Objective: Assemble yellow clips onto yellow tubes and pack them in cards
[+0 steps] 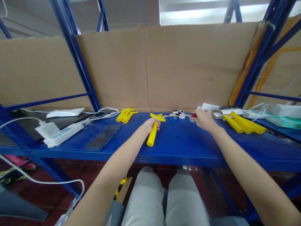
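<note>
My left hand point(152, 124) is closed around a yellow plastic piece point(152, 137) with a tubular handle and a crosswise head. The tube points down toward the shelf's front edge. To the right, my right hand point(204, 118) grips a screwdriver point(193, 115) by its red handle. Its thin metal shaft points left toward the yellow head; whether the tip touches cannot be made out. Small black-and-white packets point(178, 114) lie behind the shaft, between my hands.
Several yellow pieces point(126, 115) lie at the left back, and more yellow tubes point(244, 123) lie at right. A white power strip point(63, 134) with cables sits left, beside a blurred dark object point(101, 137). Cardboard point(183, 62) backs the blue shelf point(188, 141), between blue posts.
</note>
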A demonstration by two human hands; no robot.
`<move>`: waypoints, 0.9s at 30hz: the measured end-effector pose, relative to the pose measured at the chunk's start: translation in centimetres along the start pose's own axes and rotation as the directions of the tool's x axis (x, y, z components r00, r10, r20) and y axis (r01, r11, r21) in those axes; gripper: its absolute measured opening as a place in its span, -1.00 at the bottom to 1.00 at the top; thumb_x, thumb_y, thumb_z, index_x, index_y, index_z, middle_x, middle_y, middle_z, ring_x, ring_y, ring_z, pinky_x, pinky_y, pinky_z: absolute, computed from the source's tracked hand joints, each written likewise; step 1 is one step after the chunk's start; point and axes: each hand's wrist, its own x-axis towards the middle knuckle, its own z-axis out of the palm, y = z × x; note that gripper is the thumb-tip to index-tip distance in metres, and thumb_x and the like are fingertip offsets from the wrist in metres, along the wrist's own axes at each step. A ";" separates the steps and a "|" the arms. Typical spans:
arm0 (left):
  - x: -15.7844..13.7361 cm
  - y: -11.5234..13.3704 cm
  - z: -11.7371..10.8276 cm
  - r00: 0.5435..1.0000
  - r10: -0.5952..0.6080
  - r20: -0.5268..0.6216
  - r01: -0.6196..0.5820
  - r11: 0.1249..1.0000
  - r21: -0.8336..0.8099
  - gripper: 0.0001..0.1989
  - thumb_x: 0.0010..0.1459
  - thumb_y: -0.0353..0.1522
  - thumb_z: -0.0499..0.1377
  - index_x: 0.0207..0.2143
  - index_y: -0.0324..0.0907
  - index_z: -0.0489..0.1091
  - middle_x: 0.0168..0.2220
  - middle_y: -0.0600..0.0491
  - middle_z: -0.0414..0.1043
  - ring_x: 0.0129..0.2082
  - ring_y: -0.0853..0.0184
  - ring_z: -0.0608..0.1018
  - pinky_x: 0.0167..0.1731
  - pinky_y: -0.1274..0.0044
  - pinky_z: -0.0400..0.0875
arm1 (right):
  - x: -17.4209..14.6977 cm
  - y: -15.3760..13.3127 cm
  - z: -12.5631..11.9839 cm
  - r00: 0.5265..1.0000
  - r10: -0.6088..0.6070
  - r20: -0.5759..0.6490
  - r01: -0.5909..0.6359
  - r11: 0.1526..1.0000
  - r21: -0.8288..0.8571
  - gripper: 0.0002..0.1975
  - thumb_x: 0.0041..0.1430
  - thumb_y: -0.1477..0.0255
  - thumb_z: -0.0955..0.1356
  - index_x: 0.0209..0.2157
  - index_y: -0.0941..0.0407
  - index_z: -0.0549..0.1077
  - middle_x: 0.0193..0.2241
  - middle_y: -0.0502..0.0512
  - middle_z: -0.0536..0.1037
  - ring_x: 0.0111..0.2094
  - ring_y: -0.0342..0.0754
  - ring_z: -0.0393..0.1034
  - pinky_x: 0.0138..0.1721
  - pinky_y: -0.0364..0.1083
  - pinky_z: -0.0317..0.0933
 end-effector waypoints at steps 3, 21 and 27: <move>0.1 0.0 0.0 1.000 0.004 0.005 -0.004 1.000 -0.014 -0.83 0.08 -0.61 -0.02 -0.41 -0.21 0.24 -0.69 0.18 0.18 -0.80 0.50 0.22 -0.77 0.68 0.15 | 0.1 -0.1 -0.1 1.000 -0.030 -0.002 0.030 0.999 -0.015 -0.76 0.22 0.39 0.18 -0.18 0.15 0.40 -0.27 0.29 0.54 -0.19 0.16 0.35 -0.12 0.08 0.00; 1.7 -0.4 -0.8 0.998 0.022 0.057 -0.018 0.997 -0.077 -0.86 0.05 -0.58 0.11 -0.34 -0.23 0.30 -0.66 0.20 0.21 -0.78 0.53 0.21 -0.73 0.68 0.15 | 0.0 -0.8 -0.7 0.997 -0.023 0.077 0.026 0.999 -0.047 -0.75 0.22 0.40 0.19 -0.15 0.19 0.38 -0.25 0.34 0.53 -0.16 0.20 0.35 -0.09 0.11 -0.01; 1.2 -0.3 -0.3 0.999 0.036 -0.010 -0.036 0.999 -0.028 -0.84 0.09 -0.61 0.02 -0.34 -0.24 0.31 -0.68 0.19 0.20 -0.79 0.51 0.21 -0.74 0.66 0.17 | 0.0 -1.1 -1.0 0.996 -0.077 0.042 0.081 0.991 -0.104 -0.74 0.22 0.45 0.15 -0.17 0.19 0.39 -0.28 0.34 0.53 -0.19 0.18 0.32 -0.10 0.09 -0.03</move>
